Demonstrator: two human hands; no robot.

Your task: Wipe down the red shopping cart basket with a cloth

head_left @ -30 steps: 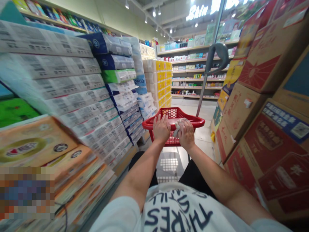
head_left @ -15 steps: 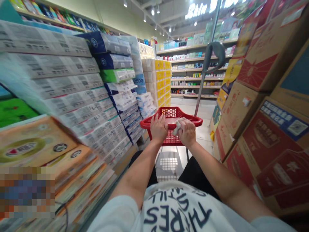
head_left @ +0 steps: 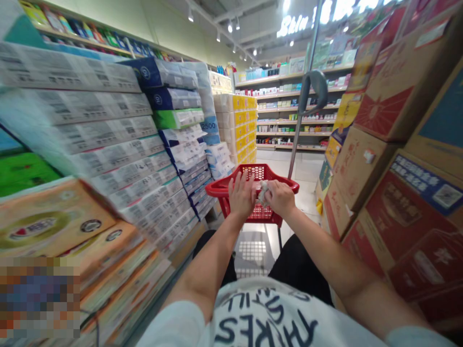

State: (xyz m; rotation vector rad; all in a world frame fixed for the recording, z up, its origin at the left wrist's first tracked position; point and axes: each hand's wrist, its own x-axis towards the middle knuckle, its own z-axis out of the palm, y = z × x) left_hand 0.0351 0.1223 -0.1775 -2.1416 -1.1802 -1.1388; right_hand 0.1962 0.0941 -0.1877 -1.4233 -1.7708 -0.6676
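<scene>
A red plastic shopping cart [head_left: 213, 189] stands in front of me, its near bar running across under both hands. My left hand [head_left: 241, 195] is open, fingers stretched forward over the left half of that bar; whether the palm rests on it I cannot tell. In my right hand [head_left: 281, 197] a crumpled whitish cloth [head_left: 265, 193] is bunched between the fingers, held at the bar's right half. Part of the cloth hides under the fingers. The two hands are a short way apart, with the cloth between them.
Stacked tissue packs [head_left: 119, 154] wall the left side, orange packs [head_left: 54, 221] nearest. Printed cardboard boxes [head_left: 398, 193] rise on the right. A metal pole [head_left: 297, 140] with a grey loop stands by the cart. Stocked shelves [head_left: 292, 96] line the back, beyond a tiled floor [head_left: 307, 171].
My left hand has lifted its fingers a little and shifted right, closer to the cloth. The right hand has turned slightly, still holding the cloth. The view has tilted up slightly.
</scene>
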